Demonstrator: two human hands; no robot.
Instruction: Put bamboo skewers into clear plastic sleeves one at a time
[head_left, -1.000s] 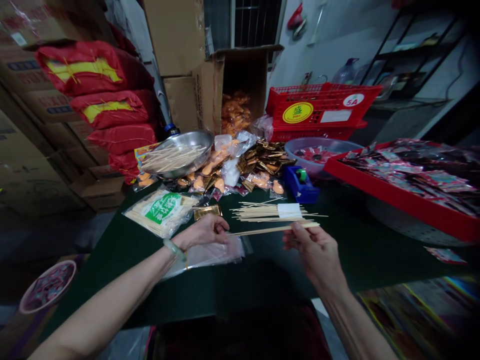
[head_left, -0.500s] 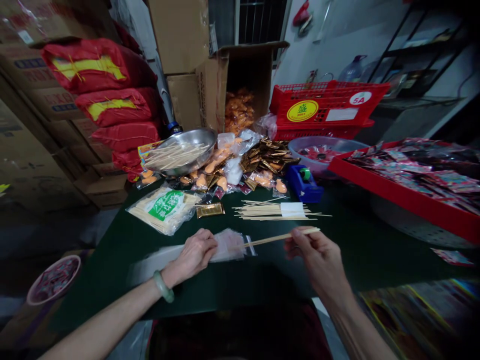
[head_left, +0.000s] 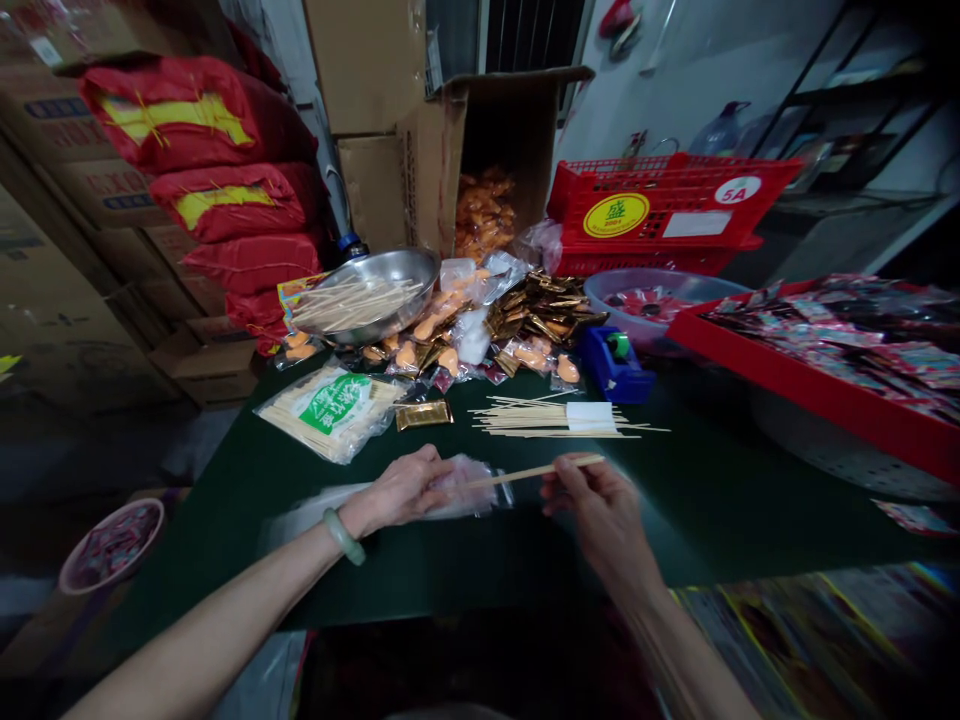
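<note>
My left hand (head_left: 409,487) is closed on a clear plastic bag (head_left: 480,487), one of a flat stack of such bags (head_left: 311,512) under my forearm and palm. Thin wooden sticks (head_left: 525,474) run from my right hand (head_left: 589,495) to the bag, their left ends inside its mouth. My right thumb and fingers pinch them near the right end. Beyond my hands lies a loose bunch of sticks (head_left: 517,417) with a white paper band (head_left: 590,417). A small gold packet (head_left: 424,414) is to its left, beside a bag of sticks with a green label (head_left: 334,400).
A steel bowl (head_left: 420,290) of sticks stands at the back left, near orange pieces (head_left: 435,318) and gold packets (head_left: 540,310). A blue tape dispenser (head_left: 619,370) stands right of them. A red tray (head_left: 787,390) of sachets fills the right. Red crates (head_left: 675,205) stand behind.
My right hand has moved left, pushing the sticks further into the bag. My left hand has shifted slightly right, its fingers reaching further over the bag.
</note>
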